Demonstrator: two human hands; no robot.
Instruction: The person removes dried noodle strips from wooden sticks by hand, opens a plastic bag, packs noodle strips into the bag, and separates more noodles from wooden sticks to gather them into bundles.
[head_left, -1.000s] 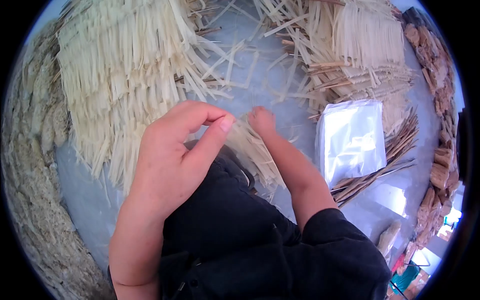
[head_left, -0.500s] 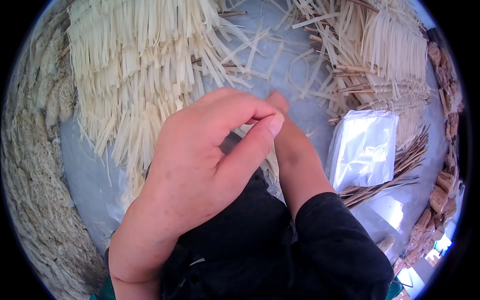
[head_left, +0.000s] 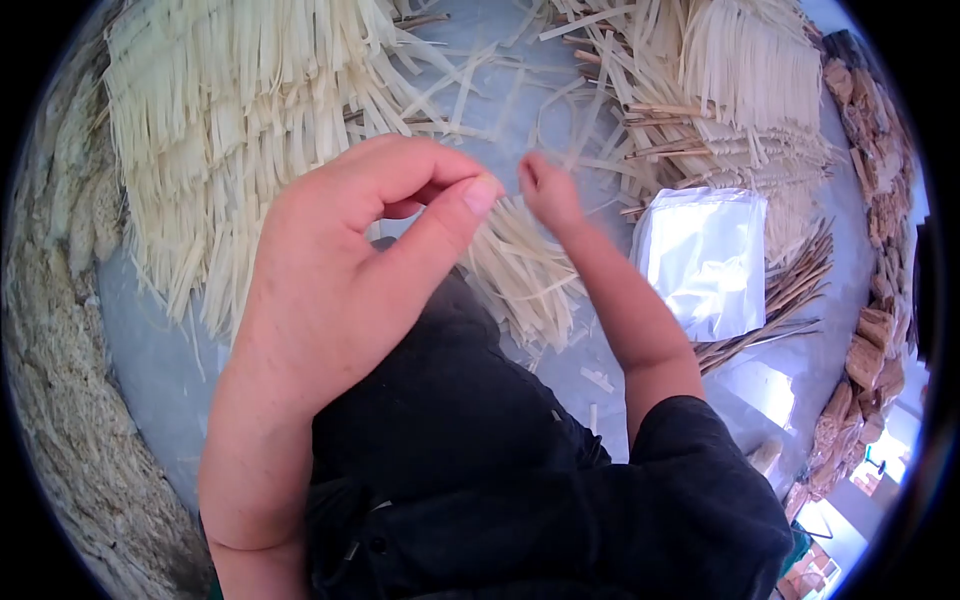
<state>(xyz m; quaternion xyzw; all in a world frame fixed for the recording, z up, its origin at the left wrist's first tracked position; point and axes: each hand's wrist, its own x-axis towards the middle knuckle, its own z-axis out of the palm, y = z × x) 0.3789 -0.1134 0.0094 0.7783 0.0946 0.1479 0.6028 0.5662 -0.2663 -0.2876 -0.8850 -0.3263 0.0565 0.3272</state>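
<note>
In the head view my left hand point(head_left: 345, 245) is large and close to the camera, its thumb and forefinger pressed together in a pinch. What the fingertips hold, if anything, is too small to make out. Just right of it, my right hand point(head_left: 550, 195) is farther from the camera and curled closed, slightly blurred. Whatever it may hold is hidden. Below and between the hands lies a loose heap of pale flat strips point(head_left: 525, 270). Long rows of similar pale strips point(head_left: 225, 150) spread out at the upper left, beyond my left hand.
More strips point(head_left: 750, 65) hang in layers with thin sticks at the upper right. A stack of clear plastic bags point(head_left: 703, 262) lies by a bundle of brown sticks point(head_left: 800, 285). Brown wrapped packs point(head_left: 868, 345) line the right edge; a rough beige mass point(head_left: 55, 380) borders the left.
My right hand has moved out from behind my left hand, away from my body, and its arm is more extended. My left hand has shifted left, still pinched. The strip heap is now uncovered.
</note>
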